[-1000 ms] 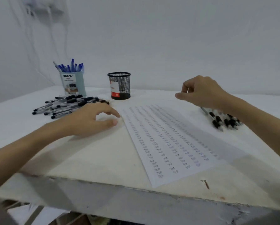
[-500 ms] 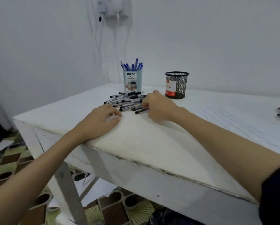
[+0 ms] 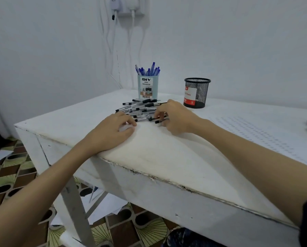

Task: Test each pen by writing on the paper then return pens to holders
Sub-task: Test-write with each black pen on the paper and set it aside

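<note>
Half a second ago my right hand (image 3: 174,116) was already at the pile; now its fingers curl more closely over the nearest pens, though whether they have truly pinched one I cannot tell. At the frame's centre lies the heap of clear-barrelled pens with black caps (image 3: 140,109), spread on the white wooden table (image 3: 167,157), most with their long axes running roughly left to right across the picture. One black-tipped pen at the pile's right edge sits directly under my right fingertips, so that hand is the nearer one and can lift it by pulling toward the lower right. My left hand (image 3: 111,132) rests loosely on the tabletop just below and left of the heap, fingers relaxed, gripping nothing. Above the pile stands the pale blue card holder full of blue pens (image 3: 147,86); right of it, the black wire-mesh cup (image 3: 197,92). At mid right lies the white sheet covered in rows of small marks (image 3: 256,129), where I judge the pen goes next.
</note>
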A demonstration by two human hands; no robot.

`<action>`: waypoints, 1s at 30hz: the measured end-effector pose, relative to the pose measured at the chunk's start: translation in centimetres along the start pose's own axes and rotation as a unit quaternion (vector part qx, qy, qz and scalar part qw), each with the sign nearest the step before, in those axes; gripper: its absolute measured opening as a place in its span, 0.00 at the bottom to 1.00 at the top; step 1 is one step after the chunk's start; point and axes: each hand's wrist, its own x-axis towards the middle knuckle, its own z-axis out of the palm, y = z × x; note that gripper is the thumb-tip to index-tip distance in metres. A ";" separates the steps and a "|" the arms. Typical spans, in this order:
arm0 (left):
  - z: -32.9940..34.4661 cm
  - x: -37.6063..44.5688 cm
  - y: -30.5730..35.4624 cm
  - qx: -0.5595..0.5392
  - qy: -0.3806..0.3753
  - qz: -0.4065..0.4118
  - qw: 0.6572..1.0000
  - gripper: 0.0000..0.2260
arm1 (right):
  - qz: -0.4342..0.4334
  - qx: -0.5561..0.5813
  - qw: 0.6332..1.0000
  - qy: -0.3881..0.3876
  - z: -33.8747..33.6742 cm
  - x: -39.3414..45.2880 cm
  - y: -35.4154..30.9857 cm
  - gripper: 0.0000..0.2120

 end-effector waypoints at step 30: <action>10.8 10.9 22.1 -0.021 -0.218 0.216 0.952 0.16 | 0.308 0.656 0.609 0.322 -14.0 -18.2 13.4 0.18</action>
